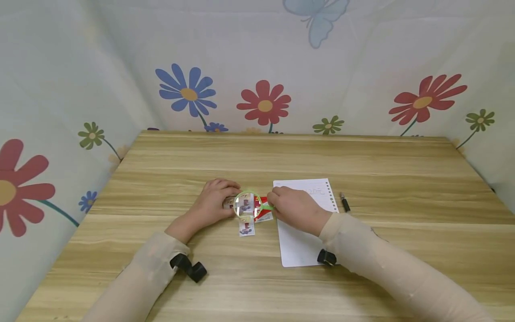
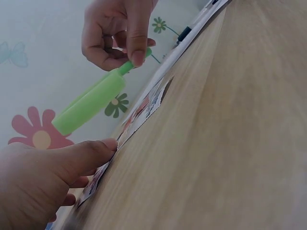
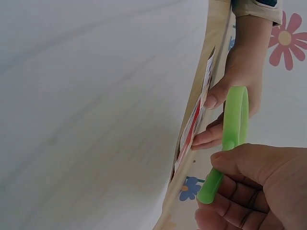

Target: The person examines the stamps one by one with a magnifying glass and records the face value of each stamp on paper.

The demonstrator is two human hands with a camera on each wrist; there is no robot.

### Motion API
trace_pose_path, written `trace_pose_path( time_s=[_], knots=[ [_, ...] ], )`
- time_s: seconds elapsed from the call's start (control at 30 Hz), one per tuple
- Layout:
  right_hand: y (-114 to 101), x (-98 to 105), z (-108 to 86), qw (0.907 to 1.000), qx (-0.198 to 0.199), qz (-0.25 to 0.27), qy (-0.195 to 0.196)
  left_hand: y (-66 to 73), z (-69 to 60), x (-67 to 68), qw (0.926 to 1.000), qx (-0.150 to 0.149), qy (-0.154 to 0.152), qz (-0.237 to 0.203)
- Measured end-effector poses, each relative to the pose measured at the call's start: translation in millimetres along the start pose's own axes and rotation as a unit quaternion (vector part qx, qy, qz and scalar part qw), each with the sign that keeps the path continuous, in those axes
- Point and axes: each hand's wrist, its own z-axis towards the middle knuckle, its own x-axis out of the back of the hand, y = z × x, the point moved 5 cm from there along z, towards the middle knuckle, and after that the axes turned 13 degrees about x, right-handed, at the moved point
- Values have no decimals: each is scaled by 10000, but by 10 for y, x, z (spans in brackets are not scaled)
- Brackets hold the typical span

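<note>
My right hand point(image 1: 295, 208) pinches the handle of a green magnifying glass point(image 1: 267, 207) between thumb and fingers. In the left wrist view the magnifying glass point(image 2: 91, 103) is tilted and raised above the table. Below its lens lie several small printed stamps point(image 1: 246, 228), some with red areas, close together. My left hand point(image 1: 215, 200) rests at their left side, its thumb and fingertips touching the stamps at the edge. The right wrist view shows the stamps point(image 3: 192, 129) nearly edge-on, with the left hand point(image 3: 237, 81) behind the magnifying glass point(image 3: 235, 120).
A white sheet of notepaper point(image 1: 299, 250) with punched holes and faint handwriting lies under the right hand and forearm. A black pen point(image 1: 344, 202) lies to its right. The wooden table point(image 1: 193, 156) meets a flower-printed curtain point(image 1: 225, 53) at the back.
</note>
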Motion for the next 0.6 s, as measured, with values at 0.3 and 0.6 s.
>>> trace_pose_path(
  time_s=[0.3, 0.6],
  knots=[
    [-9, -3, 9, 10000, -9, -57, 30, -4, 4, -10, 10000, -46, 31, 14],
    [-6, 46, -17, 10000, -37, 35, 10, 12, -10, 0, 10000, -85, 34, 36]
  ],
)
